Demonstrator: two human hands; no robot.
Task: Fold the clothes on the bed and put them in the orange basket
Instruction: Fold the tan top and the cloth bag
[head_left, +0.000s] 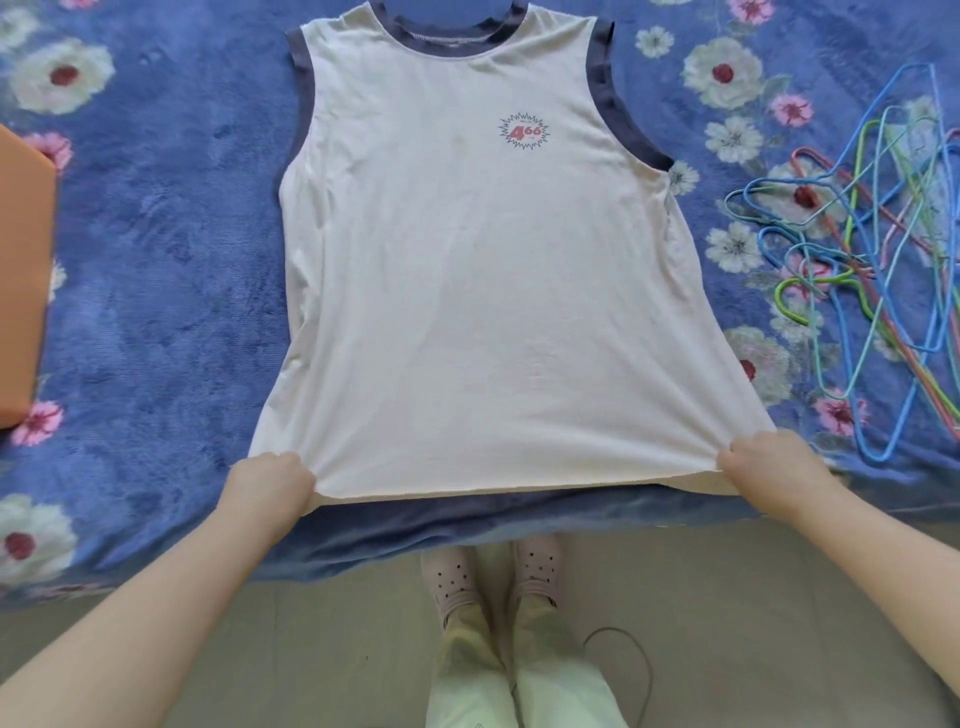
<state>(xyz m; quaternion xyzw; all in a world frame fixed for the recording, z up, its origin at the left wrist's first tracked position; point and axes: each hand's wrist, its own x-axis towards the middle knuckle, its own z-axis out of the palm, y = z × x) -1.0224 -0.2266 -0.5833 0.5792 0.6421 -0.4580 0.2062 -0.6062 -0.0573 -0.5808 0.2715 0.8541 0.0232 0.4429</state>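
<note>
Hem corners of one sleeveless white cotton shirt with dark blue neck and armhole trim (483, 291) sit inside both hands. The shirt lies face up and spread flat on the blue floral plush bedspread (171, 249), its collar far from the person and its hem at the near edge of the bed. The left hand (272, 486) grips the near left corner of the hem, fingers curled into the cloth, and the right hand (763, 462) grips the near right corner the same way, so the hem runs taut between the two fists and bows slightly upward in the middle. A small red and blue starburst print reading 466 (523, 132) sits on the chest, toward the right.

One shirt is in view, and no other garment lies on the bedspread. One orange basket (23, 280) shows partly at the left edge of the frame, resting on the bedspread well apart from the shirt. A tangled heap of thin coloured wire hangers (872, 280), blue, green, pink and red, lies to the right of the shirt; their exact number cannot be told. Below the bed edge stand two feet in pale pink perforated clogs (496, 577) under light green trousers (524, 680).
</note>
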